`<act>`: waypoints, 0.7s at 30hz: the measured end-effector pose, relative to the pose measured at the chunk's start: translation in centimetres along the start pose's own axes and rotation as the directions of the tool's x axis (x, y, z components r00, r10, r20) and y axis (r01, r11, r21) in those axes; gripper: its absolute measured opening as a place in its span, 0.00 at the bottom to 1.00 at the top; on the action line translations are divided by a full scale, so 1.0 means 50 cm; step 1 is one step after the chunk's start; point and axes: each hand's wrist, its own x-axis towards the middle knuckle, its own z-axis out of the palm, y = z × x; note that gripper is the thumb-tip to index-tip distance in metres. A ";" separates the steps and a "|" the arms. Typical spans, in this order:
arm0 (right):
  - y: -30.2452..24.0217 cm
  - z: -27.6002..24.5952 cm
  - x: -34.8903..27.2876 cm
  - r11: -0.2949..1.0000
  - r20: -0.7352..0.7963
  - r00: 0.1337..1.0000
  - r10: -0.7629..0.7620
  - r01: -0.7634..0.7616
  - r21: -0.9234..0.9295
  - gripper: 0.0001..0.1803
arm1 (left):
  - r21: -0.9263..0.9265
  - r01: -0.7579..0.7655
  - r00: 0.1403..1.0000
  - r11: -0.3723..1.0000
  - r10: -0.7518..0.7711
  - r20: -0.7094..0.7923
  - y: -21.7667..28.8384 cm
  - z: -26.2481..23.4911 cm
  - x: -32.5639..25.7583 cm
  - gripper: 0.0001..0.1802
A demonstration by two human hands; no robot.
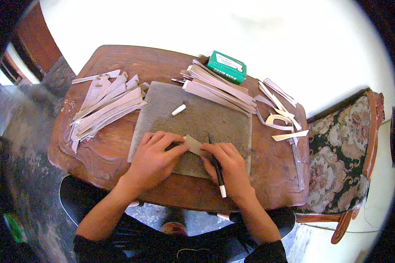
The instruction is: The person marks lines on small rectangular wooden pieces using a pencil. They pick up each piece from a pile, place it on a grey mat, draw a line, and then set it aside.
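My left hand [156, 155] lies flat on a grey mat [197, 120], its fingertips pressing the left end of a pale strip [195, 145]. My right hand [230, 168] touches the right end of the same strip and holds a black pen with a white end [218, 173] between its fingers. The strip lies near the mat's front edge, partly hidden under both hands. A small white stick of chalk [178, 109] rests on the mat farther back.
The mat lies on a small brown wooden table [105, 153]. Piles of pale strips sit at the left [105, 107] and at the back [219, 87], loose curved offcuts at the right [281, 118]. A green box [227, 66] stands behind. An upholstered chair [342, 149] is at the right.
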 end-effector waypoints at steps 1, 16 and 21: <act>0.003 0.000 -0.002 1.000 0.014 1.000 0.005 -0.004 -0.011 0.18 | -0.024 0.015 1.000 1.000 -0.015 0.011 0.002 0.000 -0.001 0.22; 0.005 -0.002 -0.002 0.979 -0.097 0.985 -0.144 0.127 -0.162 0.21 | 0.075 -0.027 0.997 0.997 0.021 0.070 0.013 -0.001 -0.007 0.26; 0.004 0.013 -0.003 0.999 -0.114 0.993 -0.009 0.004 -0.048 0.20 | 0.104 -0.036 0.996 0.994 0.027 0.084 0.014 -0.001 -0.008 0.28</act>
